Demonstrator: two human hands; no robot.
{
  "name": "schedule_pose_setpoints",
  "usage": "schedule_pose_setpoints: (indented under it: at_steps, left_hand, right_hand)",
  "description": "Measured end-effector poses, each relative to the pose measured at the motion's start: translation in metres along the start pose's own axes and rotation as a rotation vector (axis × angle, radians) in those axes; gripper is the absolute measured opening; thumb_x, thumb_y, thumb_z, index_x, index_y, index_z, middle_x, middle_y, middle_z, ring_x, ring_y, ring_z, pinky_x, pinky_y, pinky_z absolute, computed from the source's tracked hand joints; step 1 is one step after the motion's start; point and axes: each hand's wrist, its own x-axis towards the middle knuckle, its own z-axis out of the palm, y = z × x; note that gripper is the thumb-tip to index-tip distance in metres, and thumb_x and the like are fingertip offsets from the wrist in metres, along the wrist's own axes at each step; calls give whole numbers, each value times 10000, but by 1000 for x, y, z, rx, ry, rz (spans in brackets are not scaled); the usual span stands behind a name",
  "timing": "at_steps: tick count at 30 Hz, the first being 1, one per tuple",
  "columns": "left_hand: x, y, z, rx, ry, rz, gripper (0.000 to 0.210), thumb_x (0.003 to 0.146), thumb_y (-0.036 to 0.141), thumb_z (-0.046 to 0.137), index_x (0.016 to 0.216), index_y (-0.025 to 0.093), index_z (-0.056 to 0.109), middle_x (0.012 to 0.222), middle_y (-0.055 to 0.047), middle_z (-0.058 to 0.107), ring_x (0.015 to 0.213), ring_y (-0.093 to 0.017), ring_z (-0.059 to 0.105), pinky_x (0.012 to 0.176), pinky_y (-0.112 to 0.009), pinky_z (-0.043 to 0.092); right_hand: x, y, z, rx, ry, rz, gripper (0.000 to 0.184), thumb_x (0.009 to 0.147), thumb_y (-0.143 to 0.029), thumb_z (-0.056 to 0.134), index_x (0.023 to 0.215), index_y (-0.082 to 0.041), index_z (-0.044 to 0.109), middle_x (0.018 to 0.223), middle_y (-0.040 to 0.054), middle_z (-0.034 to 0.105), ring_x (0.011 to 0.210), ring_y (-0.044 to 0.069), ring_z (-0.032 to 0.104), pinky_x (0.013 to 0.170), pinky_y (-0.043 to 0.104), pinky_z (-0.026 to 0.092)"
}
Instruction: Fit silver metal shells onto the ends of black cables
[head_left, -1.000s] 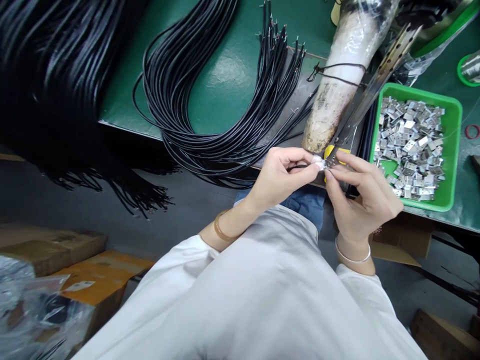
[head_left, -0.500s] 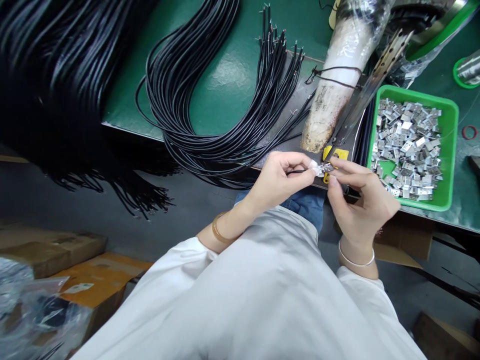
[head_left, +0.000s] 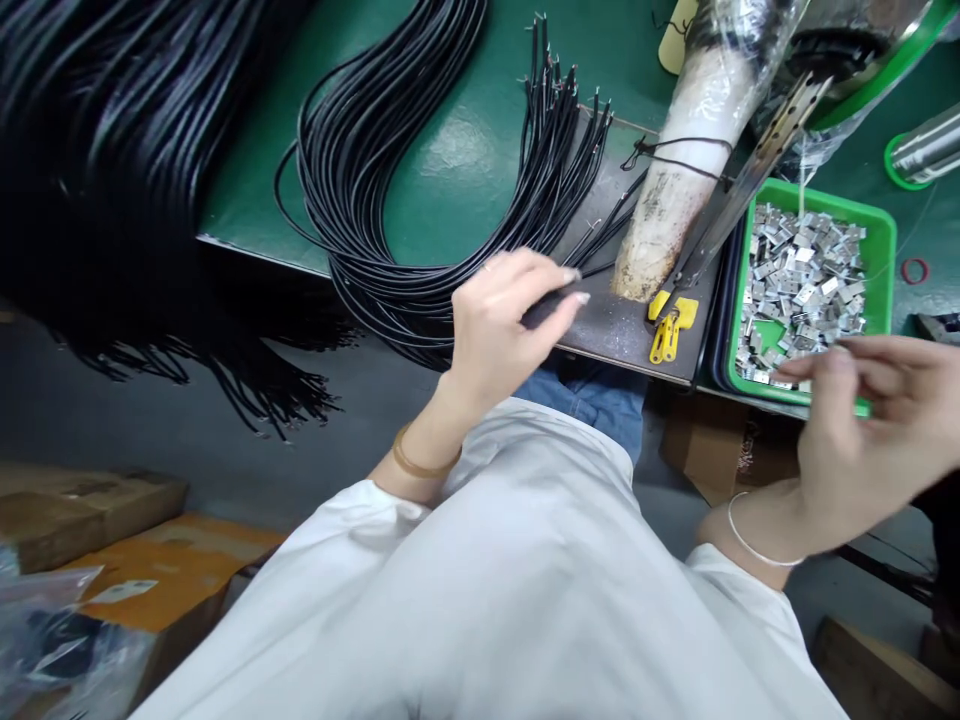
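My left hand (head_left: pixel 502 310) hovers over the near side of the bundle of black cables (head_left: pixel 337 180), its thumb and forefinger apart and nothing visible between them. At the right, my right hand (head_left: pixel 881 430) reaches over the near edge of a green tray (head_left: pixel 883 270). Its forefinger stretches toward the small bent metal pieces (head_left: pixel 810 265) inside; the hand is somewhat blurred and I see nothing held. Between the hands, a yellow clip-like holder (head_left: pixel 665 338) sits on a dark plate (head_left: pixel 600 330).
A white plastic-wrapped tube (head_left: pixel 656 205) slants down to the plate, beside a perforated metal strip (head_left: pixel 772 145). More black cables (head_left: pixel 135 180) hang over the left table edge. A solder spool (head_left: pixel 930 145) and red ring (head_left: pixel 915 270) lie right. Cardboard boxes (head_left: pixel 187 570) stand below.
Both hands have parted from the yellow holder. My left hand has moved left over the cables and the cable end with its metal piece is out of its fingers; my right hand has moved right to the tray.
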Motion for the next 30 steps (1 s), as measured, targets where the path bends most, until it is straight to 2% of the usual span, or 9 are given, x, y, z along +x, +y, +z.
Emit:
schedule_pose_setpoints:
  at_steps: [2,6,10,15,19,22,24,26,30]
  left_hand:
    - [10,-8,5,184,-28,24,218,907,326,661,1037,170,741,1007,-83,716,1032,-254,640,919,-390,517]
    - [16,-16,7,303,-124,39,221,953,235,563,1036,134,740,897,-73,682,879,-208,640,821,-334,487]
    - [7,-18,-4,191,52,-9,191,934,213,594,978,136,764,715,-6,631,614,-102,531,661,-254,423]
    - [-5,-22,-11,47,269,-149,141,909,198,600,935,139,725,649,36,595,521,-55,468,589,-214,407]
    - [-2,-21,-4,-64,432,-155,39,869,171,625,884,162,660,684,39,553,572,-54,467,545,-204,369]
    - [6,-17,0,-355,524,-178,95,893,275,649,879,191,608,705,32,535,572,-58,459,506,-198,364]
    - [9,-14,-2,-651,443,-258,178,909,380,652,914,214,585,672,48,530,487,-49,420,456,-192,356]
    - [8,-9,-9,-931,210,-342,261,873,453,701,940,225,592,707,45,586,426,-35,398,414,-194,347]
    - [-1,9,-17,-1255,-674,-393,390,730,459,855,931,175,679,743,-27,682,449,-52,476,433,-213,397]
  right_hand:
    - [13,13,5,-201,-141,-20,150,788,-315,795,811,-224,679,687,5,680,584,143,694,519,246,472]
    - [36,32,16,-378,-227,-69,76,814,-276,713,840,-215,676,839,12,722,633,123,613,640,276,476]
    - [51,40,15,-397,-402,-31,87,763,-278,724,784,-223,660,759,-26,687,605,111,586,659,270,432]
    - [57,41,7,-411,-533,-11,95,694,-234,730,718,-231,639,717,-46,664,587,102,571,663,277,404]
    - [50,39,6,-433,-495,-47,89,707,-199,720,729,-235,642,682,-44,655,607,102,596,651,267,416]
    - [42,38,7,-458,-375,-110,88,733,-208,728,743,-230,643,677,-32,651,599,102,589,643,273,435]
    - [37,34,7,-424,-266,-128,99,718,-192,742,732,-223,649,671,-20,655,568,100,575,613,277,449]
    - [32,24,6,-296,-137,-103,118,688,-166,761,722,-219,661,686,-1,675,554,105,583,562,273,462]
    - [15,-19,8,238,-45,77,232,665,-165,834,700,-206,609,760,22,683,502,110,592,421,264,464]
